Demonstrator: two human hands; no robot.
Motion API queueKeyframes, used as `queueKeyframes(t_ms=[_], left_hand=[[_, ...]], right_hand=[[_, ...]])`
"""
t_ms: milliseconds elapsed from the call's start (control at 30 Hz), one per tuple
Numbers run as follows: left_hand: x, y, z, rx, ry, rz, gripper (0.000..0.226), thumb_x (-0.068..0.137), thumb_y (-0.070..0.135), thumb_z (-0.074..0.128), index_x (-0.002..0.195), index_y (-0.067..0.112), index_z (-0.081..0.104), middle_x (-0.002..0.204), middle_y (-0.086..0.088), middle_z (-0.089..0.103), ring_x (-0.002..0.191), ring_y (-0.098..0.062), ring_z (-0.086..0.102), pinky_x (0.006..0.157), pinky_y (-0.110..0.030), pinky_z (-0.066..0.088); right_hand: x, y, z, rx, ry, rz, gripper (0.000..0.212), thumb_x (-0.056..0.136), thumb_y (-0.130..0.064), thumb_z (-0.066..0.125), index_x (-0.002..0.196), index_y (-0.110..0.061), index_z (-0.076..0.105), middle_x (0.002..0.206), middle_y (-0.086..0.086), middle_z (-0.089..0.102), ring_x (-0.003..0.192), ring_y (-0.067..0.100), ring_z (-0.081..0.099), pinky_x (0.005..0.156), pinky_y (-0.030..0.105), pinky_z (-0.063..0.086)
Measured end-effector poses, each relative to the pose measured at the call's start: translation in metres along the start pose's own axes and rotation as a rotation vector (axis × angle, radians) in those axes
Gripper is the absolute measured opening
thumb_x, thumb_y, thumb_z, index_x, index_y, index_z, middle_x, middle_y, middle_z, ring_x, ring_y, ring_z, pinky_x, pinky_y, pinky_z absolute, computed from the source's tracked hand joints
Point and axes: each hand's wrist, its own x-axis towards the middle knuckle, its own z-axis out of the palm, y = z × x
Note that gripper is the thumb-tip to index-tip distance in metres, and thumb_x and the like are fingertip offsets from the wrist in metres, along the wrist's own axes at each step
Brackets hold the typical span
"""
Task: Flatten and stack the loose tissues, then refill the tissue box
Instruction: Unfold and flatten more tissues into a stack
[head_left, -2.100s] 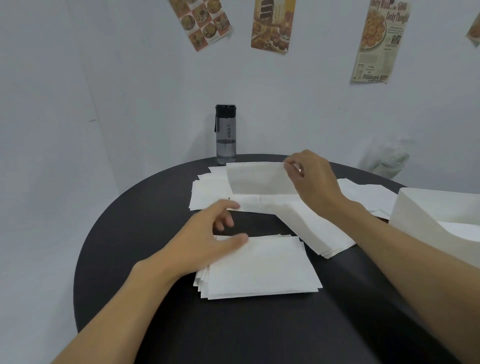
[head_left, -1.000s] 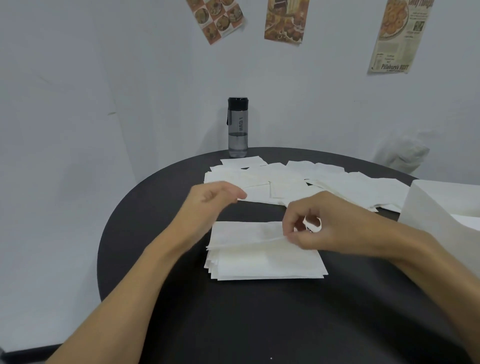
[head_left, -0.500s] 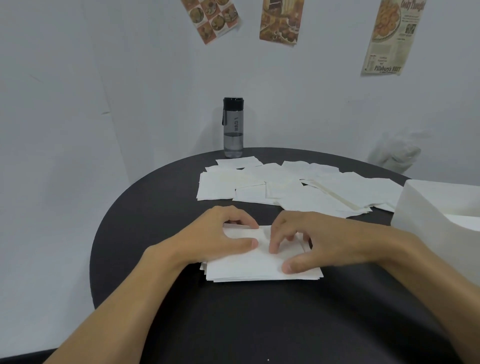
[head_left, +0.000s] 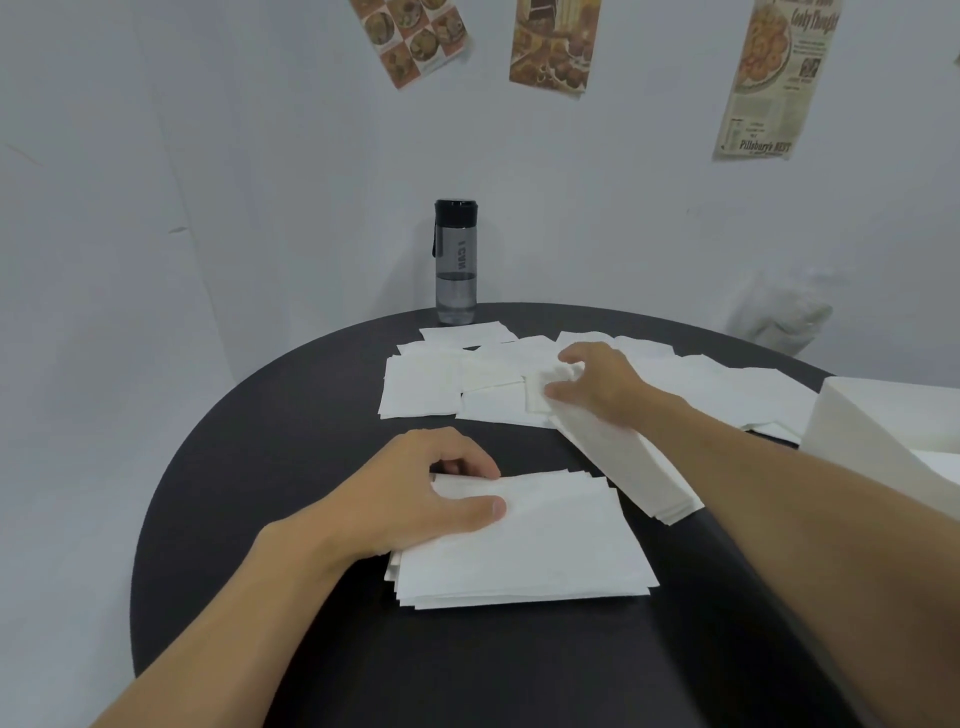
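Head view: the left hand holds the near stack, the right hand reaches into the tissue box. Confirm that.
Not quite. In the head view the right hand pinches a loose tissue among the far spread, away from the tissue box. The left hand does hold the near stack.

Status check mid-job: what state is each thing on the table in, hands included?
near stack: flat, roughly squared.
left hand: holds the near stack's far corner.
right hand: pinches a loose tissue.
loose tissue: bunched between fingers.
spread tissues: flat, overlapping, unstacked.
slanted stack: flat, partly behind right forearm.
tissue box: partly in view; fill unclear.
water bottle: upright, capped, partly full.
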Motion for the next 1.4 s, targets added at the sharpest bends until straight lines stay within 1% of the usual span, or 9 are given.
queueKeyframes(t_ms=[100, 167, 300, 433, 767, 933, 1100, 1200, 1400], left_hand=[[0.002, -0.003, 0.0, 0.004, -0.016, 0.003, 0.014, 0.08, 0.036, 0.081, 0.092, 0.037, 0.073, 0.101, 0.018, 0.067, 0.096, -0.003, 0.06, 0.087, -0.025, 0.051], [0.003, -0.004, 0.0, 0.006, -0.019, 0.004, 0.015, 0.08, 0.037, 0.081, 0.092, 0.038, 0.073, 0.101, 0.018, 0.067, 0.096, -0.004, 0.06, 0.087, -0.026, 0.051], [0.003, -0.004, -0.001, 0.006, -0.02, 0.01, 0.015, 0.079, 0.038, 0.081, 0.093, 0.038, 0.073, 0.101, 0.017, 0.067, 0.096, -0.005, 0.061, 0.087, -0.027, 0.051], [0.002, -0.003, 0.0, 0.002, -0.014, 0.001, 0.015, 0.08, 0.038, 0.081, 0.092, 0.037, 0.073, 0.1, 0.018, 0.066, 0.095, -0.004, 0.061, 0.087, -0.026, 0.052], [0.001, 0.0, 0.001, 0.032, 0.028, -0.021, 0.022, 0.079, 0.038, 0.082, 0.098, 0.036, 0.071, 0.099, 0.014, 0.066, 0.093, -0.004, 0.059, 0.084, -0.023, 0.051], [0.001, -0.003, 0.0, 0.035, 0.256, 0.023, 0.042, 0.082, 0.04, 0.078, 0.119, 0.041, 0.059, 0.106, 0.018, 0.059, 0.1, -0.002, 0.054, 0.08, -0.013, 0.04], [0.004, 0.003, -0.005, -0.061, 0.592, 0.042, 0.062, 0.088, 0.037, 0.073, 0.141, 0.031, 0.042, 0.124, 0.015, 0.052, 0.108, -0.003, 0.052, 0.082, -0.022, 0.046], [0.005, 0.009, -0.006, -0.166, 0.633, 0.056, 0.064, 0.089, 0.033, 0.074, 0.143, 0.025, 0.041, 0.126, 0.014, 0.058, 0.107, -0.006, 0.06, 0.086, -0.028, 0.052], [-0.001, 0.021, -0.007, -0.284, 0.634, 0.138, 0.043, 0.093, 0.015, 0.071, 0.125, 0.03, 0.046, 0.085, 0.002, 0.077, 0.081, -0.025, 0.071, 0.08, -0.043, 0.058]], right_hand=[[0.01, 0.004, 0.006, 0.008, -0.009, -0.001, 0.028, 0.082, -0.035, 0.078, 0.091, -0.018, 0.057, 0.095, 0.004, 0.053, 0.09, 0.025, 0.048, 0.08, 0.031, 0.035], [0.012, 0.004, 0.008, -0.019, 0.005, -0.015, 0.04, 0.081, -0.034, 0.077, 0.073, -0.004, 0.051, 0.079, 0.018, 0.051, 0.077, 0.038, 0.043, 0.069, 0.038, 0.039], [0.01, 0.001, 0.009, -0.092, 0.053, -0.065, 0.027, 0.084, -0.025, 0.066, 0.086, 0.002, 0.069, 0.094, 0.02, 0.07, 0.091, 0.038, 0.063, 0.081, 0.048, 0.053], [0.008, -0.002, 0.009, -0.165, 0.149, -0.079, 0.02, 0.085, -0.005, 0.048, 0.072, -0.007, 0.063, 0.082, 0.011, 0.07, 0.082, 0.034, 0.063, 0.067, 0.042, 0.052], [-0.028, -0.033, -0.02, 0.013, 0.404, -0.199, 0.018, 0.096, -0.014, 0.053, 0.094, -0.015, 0.07, 0.093, -0.003, 0.068, 0.09, 0.02, 0.061, 0.081, 0.042, 0.053], [-0.068, -0.049, -0.034, 0.227, 0.431, -0.238, 0.016, 0.097, -0.014, 0.057, 0.092, -0.015, 0.072, 0.085, -0.008, 0.068, 0.083, 0.012, 0.062, 0.072, 0.016, 0.045], [-0.105, -0.057, -0.046, 0.435, 0.382, -0.239, 0.014, 0.096, -0.012, 0.059, 0.09, -0.014, 0.072, 0.078, -0.007, 0.068, 0.072, 0.011, 0.061, 0.069, 0.029, 0.055], [-0.123, -0.059, -0.051, 0.551, 0.286, -0.215, 0.014, 0.096, -0.011, 0.059, 0.09, -0.014, 0.072, 0.08, 0.002, 0.07, 0.066, 0.008, 0.059, 0.06, 0.02, 0.054], [-0.137, -0.057, -0.047, 0.709, 0.093, -0.132, 0.013, 0.096, -0.007, 0.061, 0.089, -0.009, 0.072, 0.08, 0.008, 0.072, 0.069, 0.017, 0.059, 0.06, 0.03, 0.051]])
